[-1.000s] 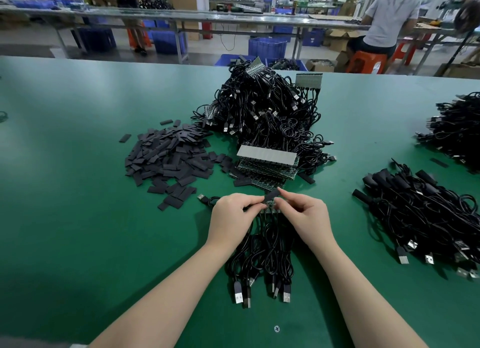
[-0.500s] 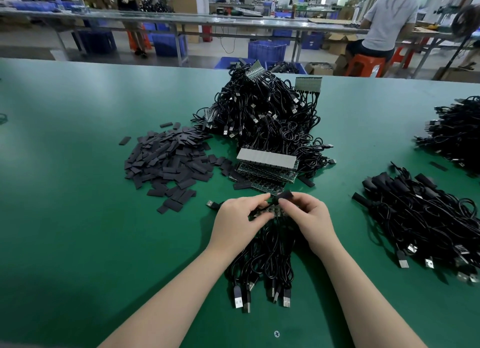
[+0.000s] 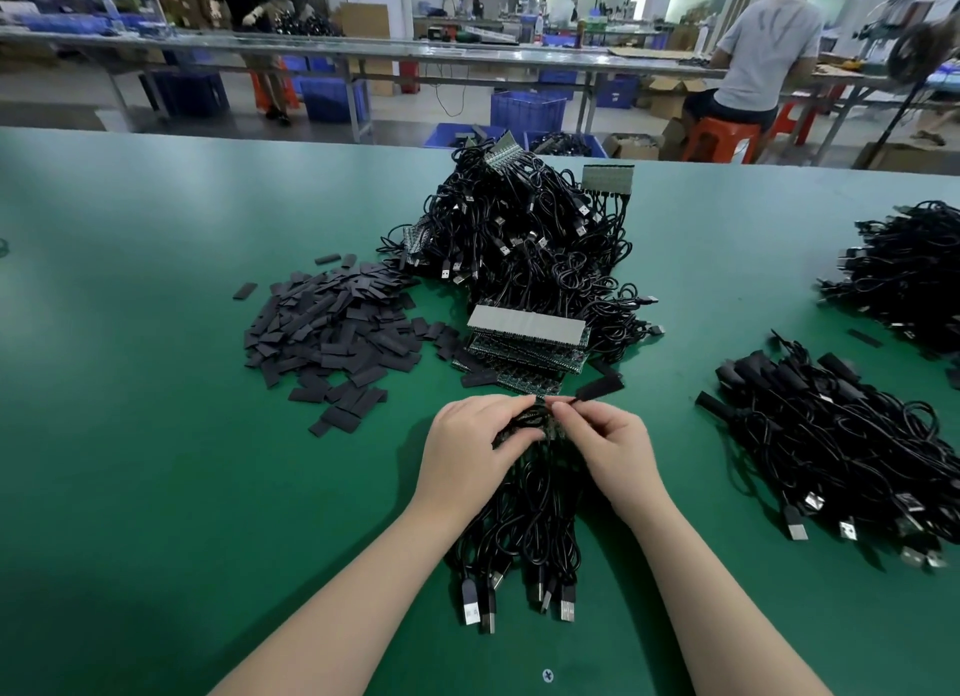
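Note:
A bundle of black USB cables point(image 3: 524, 529) joined to a green circuit board strip lies on the green table point(image 3: 130, 435) in front of me. My left hand point(image 3: 470, 443) presses down on the board end of the bundle, fingers curled over it. My right hand point(image 3: 605, 448) pinches one thin cable whose tip carries a black sleeve point(image 3: 600, 387), pulled out to the upper right. The USB plugs point(image 3: 519, 604) point toward me.
A heap of flat black sleeves point(image 3: 332, 331) lies at the left. Behind the hands are stacked circuit board strips point(image 3: 524, 339) and a tall pile of cables point(image 3: 524, 232). Sleeved cables point(image 3: 841, 435) lie at the right, another pile point(image 3: 909, 274) farther back. A person point(image 3: 763, 56) sits beyond.
My right hand has pulled the sleeved cable end out to the right, away from my left hand. The sleeve now stands clear of my fingers. My left hand stays on the bundle.

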Demonstrator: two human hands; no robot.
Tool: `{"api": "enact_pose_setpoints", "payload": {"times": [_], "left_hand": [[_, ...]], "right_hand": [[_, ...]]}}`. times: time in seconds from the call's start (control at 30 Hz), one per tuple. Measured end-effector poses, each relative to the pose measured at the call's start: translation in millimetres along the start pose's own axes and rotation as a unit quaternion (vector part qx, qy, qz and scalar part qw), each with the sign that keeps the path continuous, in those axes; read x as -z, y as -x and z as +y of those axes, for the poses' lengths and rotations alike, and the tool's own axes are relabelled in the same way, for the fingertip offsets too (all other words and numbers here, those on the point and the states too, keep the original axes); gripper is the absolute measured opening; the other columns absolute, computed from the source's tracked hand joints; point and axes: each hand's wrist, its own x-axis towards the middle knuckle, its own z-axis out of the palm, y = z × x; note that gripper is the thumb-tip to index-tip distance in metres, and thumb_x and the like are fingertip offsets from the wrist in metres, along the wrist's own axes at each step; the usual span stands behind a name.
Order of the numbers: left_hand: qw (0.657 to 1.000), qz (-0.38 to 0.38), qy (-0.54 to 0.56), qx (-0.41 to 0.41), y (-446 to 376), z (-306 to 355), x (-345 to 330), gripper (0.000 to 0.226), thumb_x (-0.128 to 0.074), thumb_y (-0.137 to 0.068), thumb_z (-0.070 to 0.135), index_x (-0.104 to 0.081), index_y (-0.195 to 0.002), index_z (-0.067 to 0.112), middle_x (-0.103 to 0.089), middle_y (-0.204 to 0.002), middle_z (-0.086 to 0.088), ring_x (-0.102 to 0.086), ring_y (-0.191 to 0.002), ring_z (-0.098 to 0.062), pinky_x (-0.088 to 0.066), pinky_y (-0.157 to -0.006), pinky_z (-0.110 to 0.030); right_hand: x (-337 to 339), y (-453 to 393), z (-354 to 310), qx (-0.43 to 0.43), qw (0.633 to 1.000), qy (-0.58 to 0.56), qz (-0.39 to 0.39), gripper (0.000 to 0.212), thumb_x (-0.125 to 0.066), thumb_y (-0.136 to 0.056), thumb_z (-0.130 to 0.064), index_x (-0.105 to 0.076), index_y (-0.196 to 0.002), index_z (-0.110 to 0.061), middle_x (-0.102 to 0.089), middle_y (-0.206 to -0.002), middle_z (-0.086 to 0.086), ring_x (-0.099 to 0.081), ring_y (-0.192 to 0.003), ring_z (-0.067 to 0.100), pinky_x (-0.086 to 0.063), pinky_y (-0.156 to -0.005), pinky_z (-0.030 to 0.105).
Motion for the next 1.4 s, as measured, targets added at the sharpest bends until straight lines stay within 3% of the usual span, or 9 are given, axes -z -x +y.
{"api": "enact_pose_setpoints", "payload": {"times": [0.23, 0.37, 0.47, 0.57, 0.7, 0.83, 1.13, 1.3, 1.4], "left_hand": [[0.999, 0.009, 0.019, 0.028, -1.8, -1.3, 1.5, 0.035, -0.060, -0.095, 0.035, -0.062, -0.128, 0.024, -0.064, -0.123, 0.010, -0.055, -0.117, -0.006, -0.043, -0.103, -0.031], [1.000, 0.013, 0.014, 0.008, 0.0, 0.3, 0.5, 0.026, -0.060, -0.096, 0.026, -0.068, -0.120, 0.021, -0.068, -0.116, 0.008, -0.060, -0.111, -0.008, -0.047, -0.098, -0.034], [1.000, 0.013, 0.005, 0.002, 1.2, 2.9, 0.4, 0.022, -0.061, -0.095, 0.022, -0.070, -0.115, 0.021, -0.069, -0.112, 0.008, -0.062, -0.107, -0.010, -0.046, -0.096, -0.031], [1.000, 0.013, 0.005, 0.002, 1.9, 2.5, 0.9, 0.021, -0.061, -0.095, 0.019, -0.071, -0.112, 0.021, -0.070, -0.109, 0.009, -0.063, -0.105, -0.010, -0.048, -0.094, -0.033], [1.000, 0.008, 0.004, 0.005, 1.1, 2.3, 1.5, 0.021, -0.059, -0.095, 0.018, -0.072, -0.112, 0.021, -0.071, -0.109, 0.009, -0.063, -0.105, -0.009, -0.049, -0.094, -0.036], [1.000, 0.000, 0.006, 0.007, 1.1, 2.7, 1.5, 0.021, -0.059, -0.095, 0.018, -0.072, -0.111, 0.021, -0.071, -0.108, 0.009, -0.063, -0.104, -0.009, -0.049, -0.094, -0.037], [1.000, 0.003, 0.003, 0.015, 0.7, 1.8, 0.2, 0.021, -0.057, -0.096, 0.020, -0.071, -0.111, 0.023, -0.071, -0.108, 0.012, -0.063, -0.103, -0.006, -0.049, -0.094, -0.034], [0.997, 0.034, 0.021, 0.066, -1.3, -4.7, -1.7, 0.025, -0.055, -0.096, 0.019, -0.069, -0.115, 0.023, -0.069, -0.109, 0.013, -0.060, -0.093, -0.002, -0.052, -0.086, -0.030], [0.996, 0.012, 0.020, 0.088, -2.4, -8.5, -3.6, 0.026, -0.055, -0.096, 0.026, -0.067, -0.119, 0.025, -0.067, -0.116, 0.014, -0.057, -0.106, 0.000, -0.048, -0.092, -0.027]], "right_hand": [[57.5, -1.1, -47.7, 0.020, 0.941, -0.285, 0.182, 0.021, -0.065, -0.082, -0.041, -0.074, -0.088, -0.023, -0.076, -0.084, -0.001, -0.072, -0.083, 0.013, -0.056, -0.079, 0.026], [104.2, 4.6, -72.2, 0.107, 0.943, 0.069, 0.307, 0.022, -0.064, -0.093, -0.043, -0.076, -0.083, -0.027, -0.069, -0.063, -0.011, -0.059, -0.052, 0.005, -0.048, -0.053, 0.017], [119.5, -7.8, -58.8, 0.005, 0.872, 0.416, 0.258, 0.030, -0.051, -0.100, -0.035, -0.074, -0.100, -0.015, -0.065, -0.071, -0.002, -0.059, -0.063, 0.022, -0.044, -0.055, 0.028], [108.7, -12.2, -29.7, -0.118, 0.774, 0.600, 0.161, 0.041, -0.036, -0.105, -0.033, -0.054, -0.132, -0.006, -0.061, -0.118, 0.015, -0.056, -0.107, 0.034, -0.050, -0.082, 0.040], [95.9, -12.1, 6.9, -0.178, 0.658, 0.728, 0.070, 0.059, -0.020, -0.105, -0.046, -0.010, -0.158, -0.023, -0.016, -0.164, 0.011, -0.014, -0.147, 0.036, -0.016, -0.115, 0.055], [110.5, -21.7, 24.4, -0.205, 0.655, 0.724, 0.068, 0.056, -0.008, -0.102, -0.050, 0.001, -0.156, -0.040, 0.000, -0.167, 0.006, 0.008, -0.151, 0.040, 0.014, -0.113, 0.062], [106.4, -25.9, 11.2, -0.231, 0.631, 0.739, 0.050, 0.061, -0.014, -0.103, -0.054, 0.007, -0.157, -0.037, 0.004, -0.166, 0.015, 0.011, -0.150, 0.044, 0.016, -0.112, 0.065], [47.6, -7.8, -12.4, 0.045, 0.774, 0.622, 0.109, 0.039, -0.063, -0.090, -0.040, -0.063, -0.125, -0.024, -0.065, -0.120, 0.008, -0.055, -0.112, 0.032, -0.036, -0.098, 0.045], [12.0, -3.5, -16.6, -0.043, 0.857, 0.512, -0.038, 0.047, -0.050, -0.094, -0.058, -0.065, -0.119, -0.021, -0.060, -0.116, 0.004, -0.055, -0.112, 0.027, -0.050, -0.088, 0.037]]}}
